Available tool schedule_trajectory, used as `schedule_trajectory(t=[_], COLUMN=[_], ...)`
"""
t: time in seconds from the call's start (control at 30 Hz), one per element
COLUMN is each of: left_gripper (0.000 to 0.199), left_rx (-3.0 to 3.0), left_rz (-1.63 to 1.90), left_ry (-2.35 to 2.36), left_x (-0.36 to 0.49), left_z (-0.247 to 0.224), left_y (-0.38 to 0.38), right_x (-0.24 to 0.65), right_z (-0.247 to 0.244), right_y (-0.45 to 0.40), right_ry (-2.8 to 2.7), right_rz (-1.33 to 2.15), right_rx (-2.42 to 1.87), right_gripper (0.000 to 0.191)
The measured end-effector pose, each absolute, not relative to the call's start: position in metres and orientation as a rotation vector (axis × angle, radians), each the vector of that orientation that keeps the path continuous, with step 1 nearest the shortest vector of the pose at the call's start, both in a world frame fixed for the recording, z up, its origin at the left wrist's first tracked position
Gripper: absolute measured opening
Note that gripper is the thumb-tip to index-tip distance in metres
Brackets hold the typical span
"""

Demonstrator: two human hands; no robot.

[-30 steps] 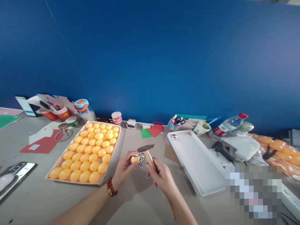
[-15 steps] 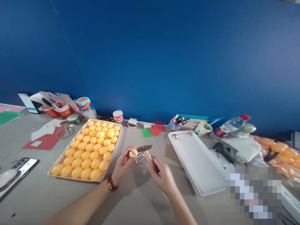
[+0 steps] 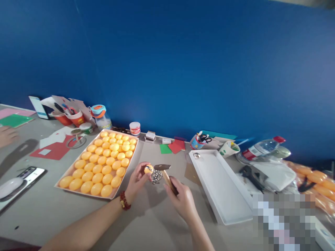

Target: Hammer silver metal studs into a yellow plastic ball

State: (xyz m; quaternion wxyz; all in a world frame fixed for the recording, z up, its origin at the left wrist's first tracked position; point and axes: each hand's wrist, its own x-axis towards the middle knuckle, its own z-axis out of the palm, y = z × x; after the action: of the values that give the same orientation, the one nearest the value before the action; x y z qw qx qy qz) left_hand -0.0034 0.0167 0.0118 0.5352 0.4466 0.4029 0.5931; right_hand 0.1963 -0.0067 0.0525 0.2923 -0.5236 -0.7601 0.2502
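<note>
My left hand [image 3: 138, 179], with a red beaded bracelet at its wrist, pinches an orange ball [image 3: 148, 169] that has small silvery bits on its surface. Right beside that ball lies a small heap of silvery pieces [image 3: 156, 177]. My right hand [image 3: 181, 198] is closed round the wooden handle of a hammer [image 3: 165, 174], whose dark head is above the heap, near the ball. Left of my hands, a shallow box [image 3: 115, 192] holds rows of orange balls. To the right is a long white tray [image 3: 225, 190] with one silvery piece [image 3: 196, 155] in its far corner.
Another person's hand [image 3: 8, 136] is at the left edge. Cups of pens [image 3: 76, 118], a blue-lidded jar [image 3: 101, 116] and a pen holder [image 3: 197, 142] line the wall. A bottle [image 3: 261, 148] and bagged orange balls [image 3: 316, 177] are at right, a phone [image 3: 31, 172] at left.
Another person's hand has come into view at the left edge. The camera view has tilted slightly. My hands keep hold of the ball and the hammer, almost unmoved.
</note>
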Motion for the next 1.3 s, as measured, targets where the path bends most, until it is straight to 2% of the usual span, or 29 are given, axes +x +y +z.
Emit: schedule_trajectory(t=[0.67,1.3], left_gripper=[0.043,0.038], left_rx=[1.086,1.055], left_rz=[1.440,1.432], left_ry=[0.961,0.954], left_x=[-0.0035,-0.0039], left_z=[0.0098,0.0106], left_y=[0.0195,0.0192], right_x=[0.1937,0.1918], right_z=[0.0512,0.0501], right_y=[-0.0070,-0.0093], right_ry=[-2.057,-2.034], right_rz=[0.645,0.524], right_rx=[-1.402,-1.361], right_gripper=[0.028,0.023])
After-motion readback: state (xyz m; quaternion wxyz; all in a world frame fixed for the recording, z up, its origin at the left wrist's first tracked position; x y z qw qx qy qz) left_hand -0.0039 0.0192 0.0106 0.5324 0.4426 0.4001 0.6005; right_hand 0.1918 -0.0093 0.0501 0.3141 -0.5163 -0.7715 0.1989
